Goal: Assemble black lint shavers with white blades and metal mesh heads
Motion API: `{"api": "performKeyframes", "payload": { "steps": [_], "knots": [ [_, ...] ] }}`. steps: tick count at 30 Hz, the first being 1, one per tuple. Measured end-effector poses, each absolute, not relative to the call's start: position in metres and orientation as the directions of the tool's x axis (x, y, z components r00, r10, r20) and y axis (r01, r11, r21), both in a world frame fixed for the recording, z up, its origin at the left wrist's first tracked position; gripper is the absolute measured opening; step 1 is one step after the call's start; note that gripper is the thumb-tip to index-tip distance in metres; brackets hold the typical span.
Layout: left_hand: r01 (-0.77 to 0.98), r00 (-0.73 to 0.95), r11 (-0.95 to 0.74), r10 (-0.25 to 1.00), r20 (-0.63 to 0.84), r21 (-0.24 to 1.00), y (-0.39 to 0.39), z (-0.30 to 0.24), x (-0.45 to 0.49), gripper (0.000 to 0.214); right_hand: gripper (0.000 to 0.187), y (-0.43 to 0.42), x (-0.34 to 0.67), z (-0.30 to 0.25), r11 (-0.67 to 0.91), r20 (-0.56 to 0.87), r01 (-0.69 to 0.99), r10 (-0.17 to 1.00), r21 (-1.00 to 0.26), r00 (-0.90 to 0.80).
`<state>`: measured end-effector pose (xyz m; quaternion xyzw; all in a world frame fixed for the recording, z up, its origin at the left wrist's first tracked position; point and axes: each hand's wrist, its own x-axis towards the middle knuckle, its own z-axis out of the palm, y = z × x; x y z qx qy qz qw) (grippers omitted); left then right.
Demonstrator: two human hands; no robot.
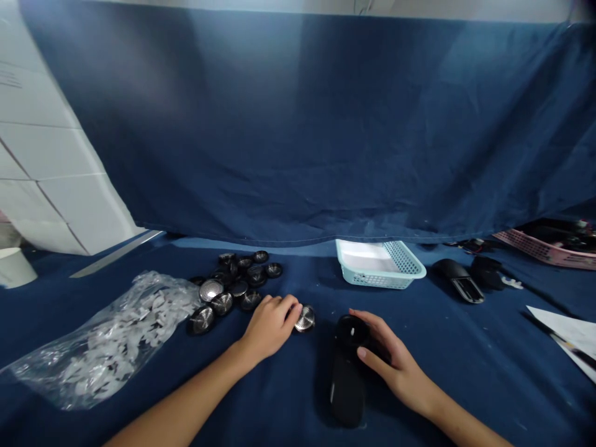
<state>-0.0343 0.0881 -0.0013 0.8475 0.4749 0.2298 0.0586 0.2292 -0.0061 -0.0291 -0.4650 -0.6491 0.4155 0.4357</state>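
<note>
My left hand has its fingertips closed on the left edge of a round perforated metal shaver head, lying on the blue cloth. Just right of it, my right hand grips a black fabric shaver body at its head end, thumb and fingers around it. A round opening with a small white pin faces up there; the handle points toward me. Beyond my left hand lies a pile of similar black-rimmed round heads, some showing metal mesh. The inner side of my left fingers is hidden.
A clear plastic bag of small white parts lies at the left. A light-blue basket holding something white stands at the back. Further right are black shaver parts, a pink basket and white paper. A blue curtain hangs behind.
</note>
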Motion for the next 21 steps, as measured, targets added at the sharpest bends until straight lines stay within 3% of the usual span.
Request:
{"api": "performKeyframes", "payload": {
  "steps": [5,8,14,18,20,21],
  "knots": [
    [0.916,0.25,-0.335,0.906,0.341,0.221,0.119,0.023,-0.066,0.033,0.043,-0.004,0.231,-0.027,0.177,0.148,0.116,0.963,-0.977,-0.225],
    [0.928,0.312,-0.344,0.928,0.202,0.147,0.134,0.038,-0.092,0.032,0.043,-0.001,0.233,-0.027,0.18,0.153,0.107,0.962,-0.978,-0.226],
    [0.92,0.388,-0.382,0.92,-0.056,0.086,0.143,0.047,-0.112,0.062,0.057,-0.004,0.233,-0.026,0.204,0.162,0.167,0.958,-0.965,-0.237],
    [0.91,0.403,-0.394,0.913,-0.058,0.129,0.139,0.059,-0.105,0.058,0.057,-0.01,0.228,-0.024,0.216,0.172,0.152,0.951,-0.965,-0.255],
    [0.852,0.484,-0.458,0.874,-0.046,0.256,0.132,0.07,-0.098,0.054,0.06,-0.014,0.224,-0.024,0.205,0.151,0.149,0.939,-0.967,-0.308],
    [0.781,0.548,-0.499,0.836,-0.029,0.375,0.127,0.076,-0.094,0.052,0.06,-0.016,0.223,-0.024,0.204,0.141,0.158,0.931,-0.966,-0.336]
  ]
}}
